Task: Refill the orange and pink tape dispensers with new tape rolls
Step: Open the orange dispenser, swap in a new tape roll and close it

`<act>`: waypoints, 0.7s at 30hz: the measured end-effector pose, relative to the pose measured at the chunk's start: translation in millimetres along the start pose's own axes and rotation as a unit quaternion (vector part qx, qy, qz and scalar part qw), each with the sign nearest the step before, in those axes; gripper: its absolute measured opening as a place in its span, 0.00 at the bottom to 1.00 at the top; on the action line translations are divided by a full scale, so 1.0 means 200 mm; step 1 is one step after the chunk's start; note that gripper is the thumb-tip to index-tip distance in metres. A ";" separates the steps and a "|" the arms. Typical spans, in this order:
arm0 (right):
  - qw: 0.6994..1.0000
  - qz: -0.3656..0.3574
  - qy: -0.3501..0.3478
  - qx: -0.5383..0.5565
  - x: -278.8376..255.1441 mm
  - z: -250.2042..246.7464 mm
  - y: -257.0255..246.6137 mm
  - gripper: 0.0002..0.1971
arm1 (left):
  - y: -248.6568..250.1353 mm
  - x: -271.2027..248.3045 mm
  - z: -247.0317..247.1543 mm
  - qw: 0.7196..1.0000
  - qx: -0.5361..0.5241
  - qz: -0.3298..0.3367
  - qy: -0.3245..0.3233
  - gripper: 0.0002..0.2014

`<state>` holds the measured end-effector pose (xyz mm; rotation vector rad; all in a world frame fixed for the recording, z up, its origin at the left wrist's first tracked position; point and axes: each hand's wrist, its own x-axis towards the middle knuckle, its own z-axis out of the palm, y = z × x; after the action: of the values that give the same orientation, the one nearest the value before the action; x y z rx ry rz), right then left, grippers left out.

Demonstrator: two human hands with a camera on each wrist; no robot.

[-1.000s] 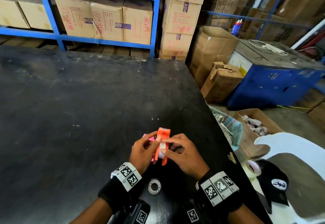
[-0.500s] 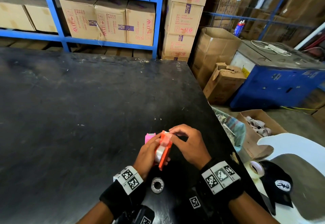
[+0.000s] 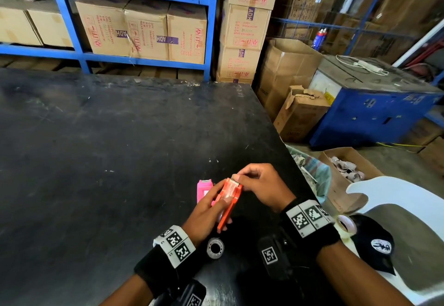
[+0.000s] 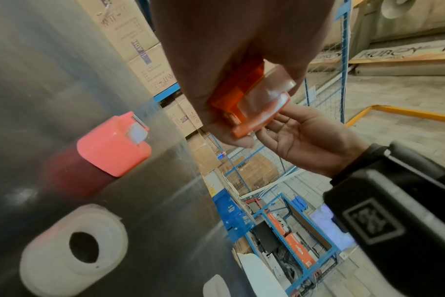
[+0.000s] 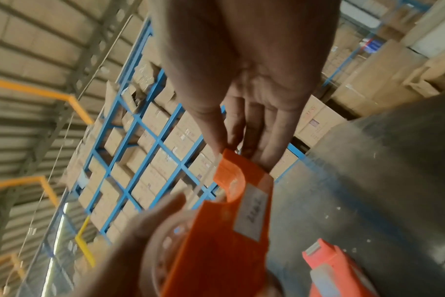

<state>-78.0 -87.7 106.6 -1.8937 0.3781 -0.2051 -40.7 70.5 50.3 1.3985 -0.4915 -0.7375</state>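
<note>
My left hand [image 3: 222,212] grips the orange tape dispenser [image 3: 228,200] just above the black table [image 3: 120,149], thumb lying on its clear tape roll [image 4: 264,94]. My right hand [image 3: 236,177] pinches the tape end at the dispenser's top cutter end, thumb and forefinger together. The pink dispenser [image 3: 204,190] lies on the table just left of the orange one, untouched. A loose tape roll [image 3: 215,248] lies flat on the table near my left wrist. In the right wrist view the orange dispenser [image 5: 224,231] shows a white label, and the pink dispenser [image 5: 335,271] lies beyond it.
The table's right edge runs close beside my right wrist. A white chair [image 3: 396,197] to the right carries another tape roll [image 3: 346,225] and a black cap [image 3: 374,245]. An open carton [image 3: 336,192] of scraps sits on the floor. Blue shelving with cartons stands behind the table.
My right hand has moved from the side of the roll up to the cutter end of the orange dispenser. The dispenser has tilted in my left hand.
</note>
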 end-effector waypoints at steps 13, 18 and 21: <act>0.966 0.178 -0.080 0.168 0.02 0.00 -0.03 0.08 | -0.03 -0.03 -0.01 0.996 0.048 0.076 0.021 0.25; 0.970 0.172 -0.039 0.168 0.02 0.01 0.05 0.10 | 0.01 -0.02 -0.01 0.994 0.058 0.090 0.005 0.26; 0.956 0.180 -0.053 0.225 0.02 -0.02 0.08 0.07 | 0.04 0.04 0.02 0.998 0.020 0.054 0.033 0.22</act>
<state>-78.2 -98.7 92.9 -1.3527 0.5456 0.0536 -36.6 63.2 57.2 1.4168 -0.5275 -0.5953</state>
